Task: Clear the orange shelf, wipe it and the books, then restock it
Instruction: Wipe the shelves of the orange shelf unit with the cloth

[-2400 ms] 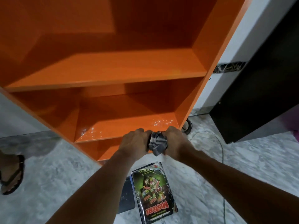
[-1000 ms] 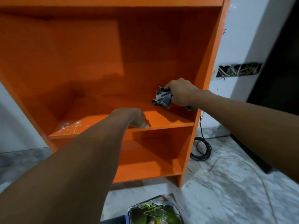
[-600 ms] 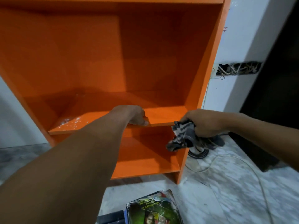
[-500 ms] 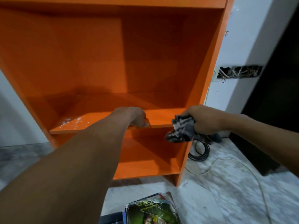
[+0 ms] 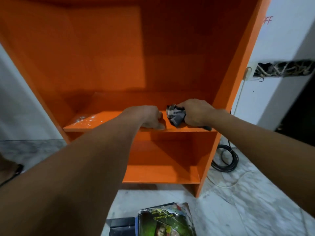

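Right hand: my right hand [image 5: 196,113] is closed tight round a bunched grey cloth [image 5: 176,114], fingers curled over it, pressing it onto the right part of the middle board.
Left hand: my left hand [image 5: 150,116] rests knuckles-up on the front of the same board, just beside the cloth. Its fingers are loosely bent and hold nothing.
Step in hand: I judge I am wiping the middle board of the orange shelf [image 5: 102,57].
Doing it well: I should sweep in long overlapping strokes from the right wall towards the white specks [image 5: 85,119] at the left front. My bracing hand should lift clear as the cloth passes. The grit is best gathered into the cloth, not pushed onto the board below, and then I should turn to a clean fold.
Books: the books [image 5: 167,220] lie on the floor in front of the shelf, a green glossy cover on top.
Writing on the cover: a line of yellow print, upside down to me and too blurred to read.
Writing on the wall: red letters [image 5: 267,20] that look like "FF", right of the shelf.
Brands: none that I can make out.
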{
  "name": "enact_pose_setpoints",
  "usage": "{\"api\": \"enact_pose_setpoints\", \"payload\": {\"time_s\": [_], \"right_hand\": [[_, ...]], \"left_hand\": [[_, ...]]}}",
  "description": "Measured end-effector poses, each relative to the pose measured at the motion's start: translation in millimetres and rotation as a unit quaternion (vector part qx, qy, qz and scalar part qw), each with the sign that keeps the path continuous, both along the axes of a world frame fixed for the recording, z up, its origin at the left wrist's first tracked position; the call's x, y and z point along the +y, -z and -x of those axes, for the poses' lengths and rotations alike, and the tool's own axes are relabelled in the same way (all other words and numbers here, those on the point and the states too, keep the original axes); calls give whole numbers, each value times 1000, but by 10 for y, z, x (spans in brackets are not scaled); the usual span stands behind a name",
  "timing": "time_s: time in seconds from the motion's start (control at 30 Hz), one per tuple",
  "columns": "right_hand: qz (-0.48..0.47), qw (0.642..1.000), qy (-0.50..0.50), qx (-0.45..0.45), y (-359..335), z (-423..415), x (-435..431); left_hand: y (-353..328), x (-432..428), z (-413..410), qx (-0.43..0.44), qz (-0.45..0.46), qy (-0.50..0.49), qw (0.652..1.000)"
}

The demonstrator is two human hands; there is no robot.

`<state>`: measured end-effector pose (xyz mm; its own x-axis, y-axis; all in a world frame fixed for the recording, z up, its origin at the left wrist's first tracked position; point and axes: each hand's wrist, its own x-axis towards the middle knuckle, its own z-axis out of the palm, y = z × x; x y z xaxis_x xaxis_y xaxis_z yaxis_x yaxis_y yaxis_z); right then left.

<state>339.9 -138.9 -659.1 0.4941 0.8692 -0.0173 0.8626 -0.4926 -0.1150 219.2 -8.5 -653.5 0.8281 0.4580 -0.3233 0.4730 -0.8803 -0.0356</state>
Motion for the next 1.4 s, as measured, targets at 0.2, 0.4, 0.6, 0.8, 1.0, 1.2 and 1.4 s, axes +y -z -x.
{"api": "enact_pose_setpoints", "payload": {"time_s": [0.2,0.4,0.6,0.8,1.0,1.2,1.4], "right_hand": [[51,992,-96,58,-14,655,-767],[-110,993,-14,34,-278,516,-197],[-53,979,195,33,38,286,666],[-133,991,-30,5,333,1132,504],[-163,984,-28,72,51,1455,310],[-153,975,155,38,8,733,847],[-173,982,79,7,260,1142,908]], "left_hand": [[-54,59,98,-30,26,5,999],[-137,348,414,-83,8,-8,997],[-82,812,689,-10,-24,-42,999],[-158,1036,728,-5,-13,18,1000],[-105,1089,725,-11,-24,40,999],[-56,1102,770,-31,18,20,999],[-4,1182,795,-77,46,8,996]]}}
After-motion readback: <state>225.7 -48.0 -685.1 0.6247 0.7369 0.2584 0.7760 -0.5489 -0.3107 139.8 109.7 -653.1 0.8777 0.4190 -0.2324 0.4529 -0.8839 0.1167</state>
